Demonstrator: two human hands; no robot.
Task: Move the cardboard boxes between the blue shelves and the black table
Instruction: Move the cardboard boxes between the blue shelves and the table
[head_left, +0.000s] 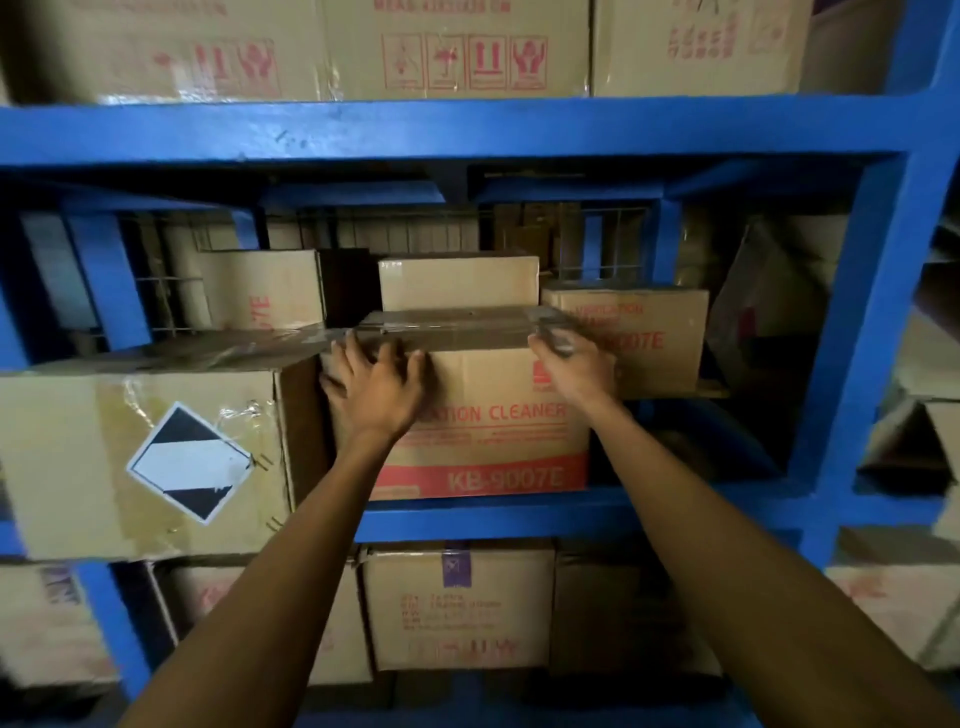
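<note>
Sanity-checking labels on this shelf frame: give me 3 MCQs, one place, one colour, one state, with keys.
1. Where does the box marked KB-9007E stand?
A. On the middle shelf
B. On the floor
C. On a table

2. What colour is the band along that box's bottom edge?
A. Green
B. Red
C. Yellow

3. What are the hands doing?
A. Both hang free of any box
B. Left hand lies flat on the box's front near its top left corner, right hand at its top right corner
C. Both hold a box in the air

Key: 1 A, the box stands on the blue beam; 2 B, the band behind the code is red; 3 B, both hands touch the box, which rests on the shelf.
</note>
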